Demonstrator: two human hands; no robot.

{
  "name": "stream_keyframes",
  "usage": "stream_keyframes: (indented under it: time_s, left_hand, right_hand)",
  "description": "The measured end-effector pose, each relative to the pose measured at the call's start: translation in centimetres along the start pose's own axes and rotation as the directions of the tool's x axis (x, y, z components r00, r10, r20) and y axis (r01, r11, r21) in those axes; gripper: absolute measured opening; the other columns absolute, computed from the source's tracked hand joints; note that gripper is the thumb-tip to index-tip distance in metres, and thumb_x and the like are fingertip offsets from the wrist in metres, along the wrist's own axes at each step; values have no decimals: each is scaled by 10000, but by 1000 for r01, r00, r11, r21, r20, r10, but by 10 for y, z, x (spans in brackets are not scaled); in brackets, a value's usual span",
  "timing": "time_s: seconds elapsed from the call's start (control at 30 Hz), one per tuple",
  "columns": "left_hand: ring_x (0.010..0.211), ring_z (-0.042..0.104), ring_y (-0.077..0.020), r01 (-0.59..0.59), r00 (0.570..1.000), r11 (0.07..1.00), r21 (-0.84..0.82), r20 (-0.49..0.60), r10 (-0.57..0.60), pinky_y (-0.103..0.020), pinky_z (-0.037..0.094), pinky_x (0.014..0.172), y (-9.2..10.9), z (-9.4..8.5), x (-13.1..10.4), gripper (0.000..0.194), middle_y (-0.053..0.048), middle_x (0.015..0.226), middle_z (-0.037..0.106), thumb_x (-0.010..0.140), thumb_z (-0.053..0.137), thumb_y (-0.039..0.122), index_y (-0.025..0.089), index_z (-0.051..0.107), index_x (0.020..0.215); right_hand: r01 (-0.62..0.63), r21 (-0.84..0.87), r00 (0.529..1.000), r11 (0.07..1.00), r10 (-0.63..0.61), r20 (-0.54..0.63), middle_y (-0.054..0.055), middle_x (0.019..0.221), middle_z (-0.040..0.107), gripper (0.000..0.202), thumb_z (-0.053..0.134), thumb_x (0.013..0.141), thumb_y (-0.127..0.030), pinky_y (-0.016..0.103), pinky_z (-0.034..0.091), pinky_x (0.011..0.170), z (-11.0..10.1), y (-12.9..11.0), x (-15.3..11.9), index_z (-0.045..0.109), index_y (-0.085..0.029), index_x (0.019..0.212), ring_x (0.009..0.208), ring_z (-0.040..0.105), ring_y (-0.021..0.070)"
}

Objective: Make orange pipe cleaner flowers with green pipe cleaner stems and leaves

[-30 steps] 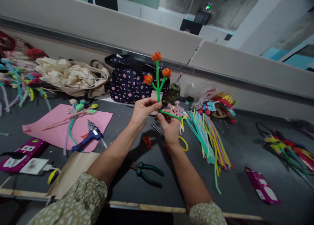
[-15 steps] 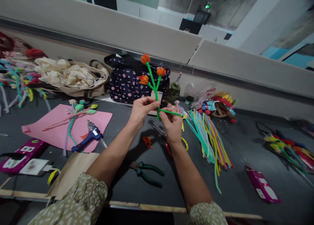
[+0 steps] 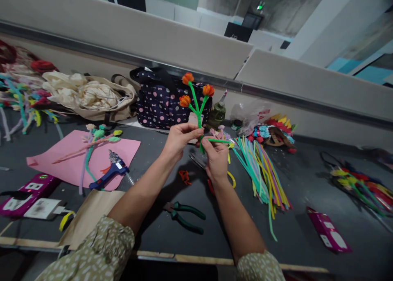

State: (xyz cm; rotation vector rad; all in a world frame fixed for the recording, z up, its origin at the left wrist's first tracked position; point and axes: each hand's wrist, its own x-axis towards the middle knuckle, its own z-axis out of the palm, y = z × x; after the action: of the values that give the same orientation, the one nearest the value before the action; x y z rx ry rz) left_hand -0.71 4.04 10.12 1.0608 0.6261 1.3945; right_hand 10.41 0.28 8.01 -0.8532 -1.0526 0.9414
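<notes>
Above the table's middle, my left hand (image 3: 181, 138) is closed around the green stem of a pipe-cleaner flower (image 3: 199, 109) with three orange blooms, held upright. My right hand (image 3: 217, 156) pinches a green pipe cleaner (image 3: 218, 141) that sticks out to the right from the lower stem. Where it meets the stem is partly hidden by my fingers. Below my hands lie an orange scrap of pipe cleaner (image 3: 184, 177) and green-handled pliers (image 3: 186, 217). Scissors (image 3: 199, 161) with red and yellow handles lie partly under my right wrist.
Right of my hands is a bundle of coloured pipe cleaners (image 3: 264, 174). To the left, a blue glue gun (image 3: 112, 172) rests by pink paper (image 3: 72, 150). A dark patterned bag (image 3: 156, 103) and a green bottle (image 3: 216, 114) stand behind. A purple box (image 3: 328, 230) lies at right.
The flower has shifted slightly right and down, its blooms turned a little. The side pipe cleaner now points more level. Both hands keep their grip.
</notes>
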Motion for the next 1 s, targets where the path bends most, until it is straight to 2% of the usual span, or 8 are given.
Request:
stream_keyframes:
  time_s: [0.2, 0.4, 0.53, 0.63, 0.7, 0.8, 0.9, 1.0]
  left_hand:
    - [542, 561, -88, 8, 1000, 1000, -16, 24, -7, -206, 441, 508, 1, -1, -1, 239, -11, 644, 650, 568, 802, 306, 139, 681, 689]
    - [522, 568, -103, 108, 990, 994, -34, 90, -104, -201, 416, 441, 3, -2, -4, 270, -25, 652, 655, 568, 803, 327, 141, 683, 723]
    - [532, 566, -104, 79, 994, 996, -37, 85, -75, -213, 434, 470, 5, 1, -5, 267, -27, 654, 653, 570, 802, 328, 136, 684, 714]
    - [535, 552, -95, -39, 998, 999, 29, 49, 38, -227, 453, 530, 5, 5, -6, 246, -19, 649, 650, 596, 785, 335, 143, 689, 716]
    - [586, 568, -105, -118, 993, 987, 109, 23, 116, -236, 467, 584, 5, 8, -7, 237, -22, 689, 660, 608, 775, 338, 149, 696, 728]
    - [666, 588, -129, -173, 985, 965, 199, 10, 174, -249, 479, 651, 3, 11, -9, 232, -29, 747, 671, 603, 775, 333, 149, 696, 722]
    - [693, 595, -139, -172, 984, 961, 217, -15, 180, -252, 478, 676, 2, 12, -10, 237, -34, 755, 679, 586, 782, 320, 146, 698, 723]
    - [710, 605, -144, -176, 982, 957, 230, -23, 186, -250, 479, 679, 2, 14, -11, 223, -46, 772, 692, 606, 770, 317, 146, 707, 733]
  right_hand:
    - [-131, 226, 991, 965, 131, 14, -25, 670, 664, 74, 707, 686, -228, 259, 498, 627, 2, -3, 1, 669, -189, 736, 538, 593, 92]
    - [-337, 373, 942, 864, 306, 140, -42, 662, 650, 103, 729, 659, -227, 311, 533, 665, 2, -7, -2, 633, -199, 680, 536, 589, 101]
    - [-173, 287, 985, 942, 170, 35, -34, 738, 651, 98, 702, 693, -251, 285, 515, 685, 5, -4, -5, 640, -203, 751, 590, 594, 94]
    - [110, -52, 992, 993, -113, -63, -5, 756, 645, 94, 640, 762, -283, 284, 490, 718, 1, -2, -7, 639, -198, 801, 692, 600, 120]
    - [316, -376, 933, 871, -357, -41, 17, 783, 640, 82, 606, 792, -272, 308, 469, 781, -5, -1, -6, 639, -198, 807, 774, 594, 142]
    - [524, -694, 783, 494, -599, 165, 33, 779, 634, 61, 564, 816, -228, 340, 435, 815, -16, -1, -4, 619, -211, 795, 797, 576, 161]
    - [569, -799, 703, 193, -618, 352, 47, 799, 640, 78, 531, 831, -215, 354, 402, 817, -23, -2, -3, 605, -213, 806, 826, 568, 176]
    - [563, -825, 678, 52, -601, 424, 58, 830, 641, 87, 513, 840, -226, 357, 381, 828, -25, -5, -4, 598, -210, 834, 854, 563, 184]
